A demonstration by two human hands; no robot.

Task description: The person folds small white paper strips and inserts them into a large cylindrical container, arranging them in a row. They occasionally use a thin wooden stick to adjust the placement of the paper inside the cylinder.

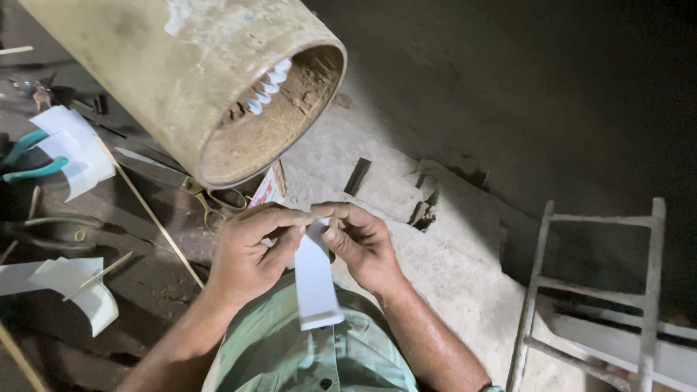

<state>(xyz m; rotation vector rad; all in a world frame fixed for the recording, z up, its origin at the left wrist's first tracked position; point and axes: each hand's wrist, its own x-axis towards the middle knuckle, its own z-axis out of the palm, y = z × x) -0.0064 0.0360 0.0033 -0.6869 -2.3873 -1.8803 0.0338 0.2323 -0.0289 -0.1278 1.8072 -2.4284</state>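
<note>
My left hand (250, 254) and my right hand (363, 243) meet in front of my chest and both pinch the upper end of a white paper strip (316, 279). The strip hangs down over my green shirt (290, 348), its lower end folded. Fingers of both hands cover the strip's top. A big, dirty, tan cylinder (196, 72) lies just above the hands, its open end facing me, with several small white paper pieces (265, 87) lined up inside its rim.
Scissors (181, 181) lie left of my hands beside a thin stick (149, 210). White paper pieces (72, 149) and teal-handled pliers (29, 163) sit at the far left. A rough concrete ledge (450, 268) runs to the right, with a wooden ladder (595, 290) below it.
</note>
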